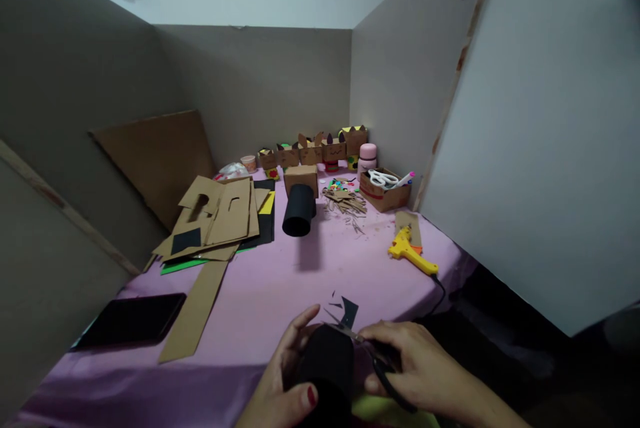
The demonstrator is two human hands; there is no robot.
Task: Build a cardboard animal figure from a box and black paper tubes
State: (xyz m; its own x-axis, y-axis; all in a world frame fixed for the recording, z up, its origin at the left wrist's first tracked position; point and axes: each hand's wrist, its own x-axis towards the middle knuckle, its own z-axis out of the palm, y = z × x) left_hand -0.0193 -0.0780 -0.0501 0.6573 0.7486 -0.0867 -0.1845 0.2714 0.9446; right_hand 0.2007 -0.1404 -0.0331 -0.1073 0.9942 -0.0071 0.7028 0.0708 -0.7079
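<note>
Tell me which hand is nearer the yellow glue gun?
Right. The right hand is straight back from the yellow glue gun; the left hand is farther, to its left.

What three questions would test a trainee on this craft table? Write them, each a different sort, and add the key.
1. True or false: the yellow glue gun is held in a hand.
2. The right hand holds: A) scissors B) a marker C) a phone.
3. Fill in: the left hand grips a ___ paper tube.
Key: 1 false, it lies on the cloth; 2 A; 3 black.
</note>
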